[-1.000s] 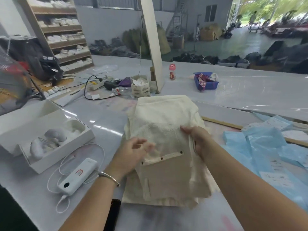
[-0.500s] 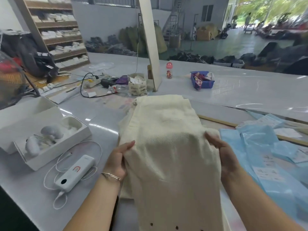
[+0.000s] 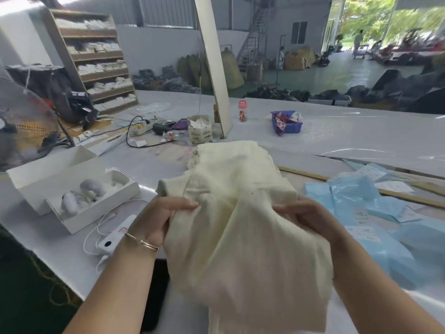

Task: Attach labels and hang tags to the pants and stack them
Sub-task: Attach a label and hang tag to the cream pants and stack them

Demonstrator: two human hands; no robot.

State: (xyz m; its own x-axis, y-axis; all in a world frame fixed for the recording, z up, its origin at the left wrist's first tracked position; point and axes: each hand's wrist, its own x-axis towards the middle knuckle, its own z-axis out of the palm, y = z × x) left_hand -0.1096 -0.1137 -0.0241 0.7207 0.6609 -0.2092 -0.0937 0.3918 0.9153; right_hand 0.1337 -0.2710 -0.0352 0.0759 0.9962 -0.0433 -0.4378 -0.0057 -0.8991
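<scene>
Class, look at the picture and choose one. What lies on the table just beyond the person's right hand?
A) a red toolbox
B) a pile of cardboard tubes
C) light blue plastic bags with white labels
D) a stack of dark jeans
C: light blue plastic bags with white labels lie on the table past the right hand, which grips the cream pants.

Cream, faintly textured pants [image 3: 240, 225] fill the centre of a glossy white table [image 3: 361, 138]. Pale blue plastic bags [image 3: 356, 196] carrying white printed labels [image 3: 362, 231] lie to the right. A white box [image 3: 72, 186] and white power bank [image 3: 115, 237] sit left; a blue basket [image 3: 287, 127] holds multicoloured scraps behind.
</scene>
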